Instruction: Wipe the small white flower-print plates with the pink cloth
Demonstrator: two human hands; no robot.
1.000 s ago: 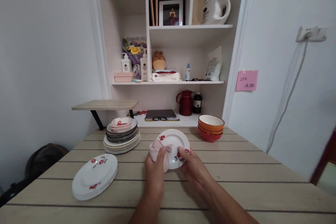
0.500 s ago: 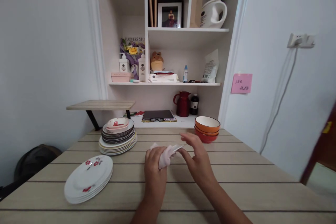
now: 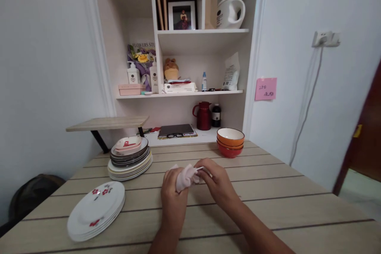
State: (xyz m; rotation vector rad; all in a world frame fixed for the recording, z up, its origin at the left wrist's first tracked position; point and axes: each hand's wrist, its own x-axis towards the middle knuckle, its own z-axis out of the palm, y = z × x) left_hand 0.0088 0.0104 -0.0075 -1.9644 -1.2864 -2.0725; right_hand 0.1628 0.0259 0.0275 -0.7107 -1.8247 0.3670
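Observation:
My left hand (image 3: 173, 188) is closed round a pale pink cloth (image 3: 185, 177), which is bunched about a slim whitish utensil (image 3: 200, 168). Only a short end of that utensil sticks out of the cloth to the right, so I cannot make out its kind. My right hand (image 3: 214, 180) pinches this end between thumb and fingers. Both hands are held above the wooden table (image 3: 208, 230), near its middle.
White plates with red flowers (image 3: 97, 210) are stacked at the left. Behind them stands a taller stack of plates (image 3: 131, 162) topped by small dishes (image 3: 128, 143). Orange and red bowls (image 3: 230, 143) sit nested at the back right. A raised wooden shelf (image 3: 107, 122) overhangs the back left.
My right hand has closed its fingers onto the utensil's end, where they were apart before. Less of the utensil shows outside the cloth. The whole view has shifted slightly.

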